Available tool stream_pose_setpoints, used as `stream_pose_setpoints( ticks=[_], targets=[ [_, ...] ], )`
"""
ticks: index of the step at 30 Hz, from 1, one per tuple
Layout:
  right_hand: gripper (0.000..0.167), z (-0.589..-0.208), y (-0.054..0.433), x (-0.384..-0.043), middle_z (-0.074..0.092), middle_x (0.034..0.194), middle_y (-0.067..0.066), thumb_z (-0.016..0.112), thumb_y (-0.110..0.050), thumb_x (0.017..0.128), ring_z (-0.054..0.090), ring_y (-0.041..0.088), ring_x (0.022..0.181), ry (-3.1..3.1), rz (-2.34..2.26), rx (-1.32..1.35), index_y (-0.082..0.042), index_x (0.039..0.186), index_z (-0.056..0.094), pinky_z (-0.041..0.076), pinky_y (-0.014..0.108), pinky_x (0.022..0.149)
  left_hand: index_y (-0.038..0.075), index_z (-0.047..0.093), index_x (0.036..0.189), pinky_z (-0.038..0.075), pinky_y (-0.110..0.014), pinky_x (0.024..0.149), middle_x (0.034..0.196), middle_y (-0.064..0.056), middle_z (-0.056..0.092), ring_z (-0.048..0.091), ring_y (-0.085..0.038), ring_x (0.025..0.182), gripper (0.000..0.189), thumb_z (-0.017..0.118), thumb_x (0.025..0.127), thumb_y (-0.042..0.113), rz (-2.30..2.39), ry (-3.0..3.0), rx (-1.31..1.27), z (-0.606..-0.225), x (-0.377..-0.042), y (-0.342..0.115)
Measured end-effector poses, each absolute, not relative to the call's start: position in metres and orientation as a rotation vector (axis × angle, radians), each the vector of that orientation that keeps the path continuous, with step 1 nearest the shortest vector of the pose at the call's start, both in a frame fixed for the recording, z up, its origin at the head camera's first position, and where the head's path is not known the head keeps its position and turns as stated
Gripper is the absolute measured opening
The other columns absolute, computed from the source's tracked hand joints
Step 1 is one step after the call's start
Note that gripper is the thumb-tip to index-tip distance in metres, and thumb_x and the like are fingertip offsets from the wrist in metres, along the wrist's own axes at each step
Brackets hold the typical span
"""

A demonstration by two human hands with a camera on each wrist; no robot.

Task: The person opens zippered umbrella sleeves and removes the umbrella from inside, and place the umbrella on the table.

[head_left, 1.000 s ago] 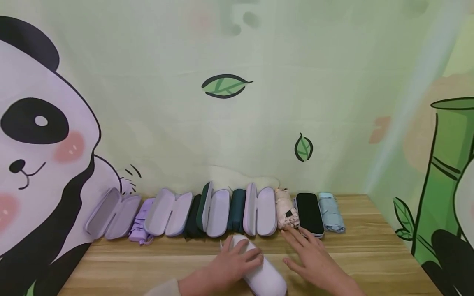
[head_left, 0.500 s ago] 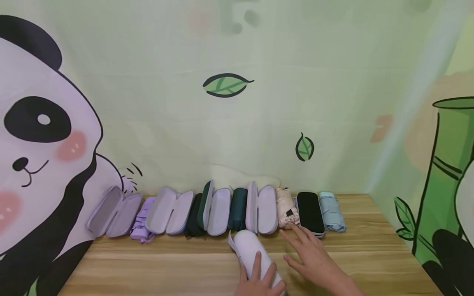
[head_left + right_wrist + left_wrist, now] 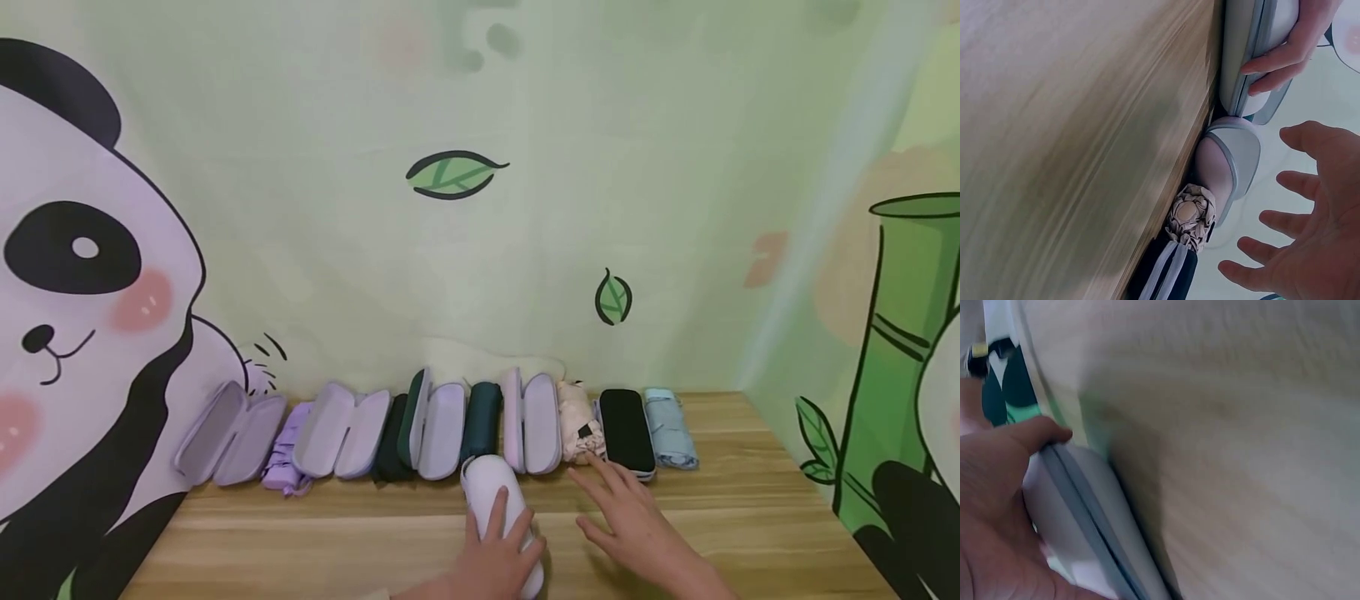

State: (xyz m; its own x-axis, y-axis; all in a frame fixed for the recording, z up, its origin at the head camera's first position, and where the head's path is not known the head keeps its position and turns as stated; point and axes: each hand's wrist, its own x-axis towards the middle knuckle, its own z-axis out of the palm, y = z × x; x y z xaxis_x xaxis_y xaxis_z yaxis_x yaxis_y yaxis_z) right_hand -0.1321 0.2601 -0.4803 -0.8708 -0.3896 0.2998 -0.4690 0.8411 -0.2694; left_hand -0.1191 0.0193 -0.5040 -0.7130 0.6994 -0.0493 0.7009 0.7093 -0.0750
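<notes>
My left hand (image 3: 497, 557) grips a closed white glasses case (image 3: 486, 479), thumb and fingers spread down over its sides. In the left wrist view, a grey seam runs along this case (image 3: 1079, 500). Its far end overlaps the foot of a dark green folded umbrella (image 3: 482, 417) in the head view. My right hand (image 3: 630, 523) holds nothing, its fingers spread apart. Its fingertips hover near the front ends of a beige folded umbrella (image 3: 577, 421) and a black case (image 3: 628, 429). The right wrist view shows the beige umbrella's gathered end (image 3: 1190, 215).
A row of opened glasses cases lines the back of the wooden table (image 3: 360, 542), including a lilac one (image 3: 251, 442) and a pink one (image 3: 542, 425). Between them lie purple (image 3: 287, 454) and black (image 3: 393, 442) folded umbrellas. A light blue umbrella (image 3: 671, 429) ends the row.
The white case first slid right and toward me under my left hand, then swung back left and straighter, closer to the row. My right hand has barely moved.
</notes>
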Motion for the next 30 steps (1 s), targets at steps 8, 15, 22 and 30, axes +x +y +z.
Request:
stream_pose_setpoints(
  ticks=[8, 15, 22, 30],
  targets=[
    [0.054, -0.483, 0.258, -0.131, 0.046, 0.151, 0.022, 0.073, -0.026, 0.094, 0.047, 0.048, 0.131, -2.816, 0.514, 0.658, -0.013, 0.144, 0.057, 0.041, 0.07, 0.098, 0.027, 0.052, 0.137, 0.05, -0.065, 0.089, 0.156, -0.003, 0.038, 0.029, -0.046, 0.145, 0.065, 0.071, 0.086, 0.061, -0.203, 2.812, 1.253, -0.498, -0.124, 0.009],
    [0.054, -0.483, 0.252, -0.132, 0.046, 0.151, 0.02, 0.074, -0.027, 0.093, 0.045, 0.049, 0.133, -2.819, 0.524, 0.659, -0.014, 0.143, 0.058, 0.039, 0.07, 0.1, 0.024, 0.05, 0.141, 0.055, -0.059, 0.081, 0.153, -0.005, 0.039, 0.034, -0.048, 0.14, 0.066, 0.07, 0.089, 0.058, -0.142, 2.783, 1.385, -0.496, -0.125, -0.004],
    [0.052, -0.48, 0.247, -0.132, 0.045, 0.152, 0.02, 0.073, -0.026, 0.094, 0.045, 0.045, 0.133, -2.806, 0.534, 0.688, -0.013, 0.142, 0.059, 0.038, 0.068, 0.102, 0.031, 0.05, 0.146, 0.057, -0.047, 0.084, 0.154, -0.008, 0.041, 0.043, -0.046, 0.136, 0.065, 0.059, 0.092, 0.066, -0.262, 2.869, 1.569, -0.491, -0.124, -0.025],
    [0.052, -0.476, 0.241, -0.132, 0.044, 0.153, 0.02, 0.072, -0.026, 0.095, 0.042, 0.044, 0.136, -2.835, 0.587, 0.713, -0.013, 0.143, 0.058, 0.037, 0.068, 0.104, 0.02, 0.058, 0.12, 0.049, -0.057, 0.098, 0.151, -0.009, 0.046, 0.041, -0.034, 0.14, 0.063, 0.046, 0.093, 0.076, -0.179, 2.96, 1.61, -0.477, -0.125, -0.058]
  ],
)
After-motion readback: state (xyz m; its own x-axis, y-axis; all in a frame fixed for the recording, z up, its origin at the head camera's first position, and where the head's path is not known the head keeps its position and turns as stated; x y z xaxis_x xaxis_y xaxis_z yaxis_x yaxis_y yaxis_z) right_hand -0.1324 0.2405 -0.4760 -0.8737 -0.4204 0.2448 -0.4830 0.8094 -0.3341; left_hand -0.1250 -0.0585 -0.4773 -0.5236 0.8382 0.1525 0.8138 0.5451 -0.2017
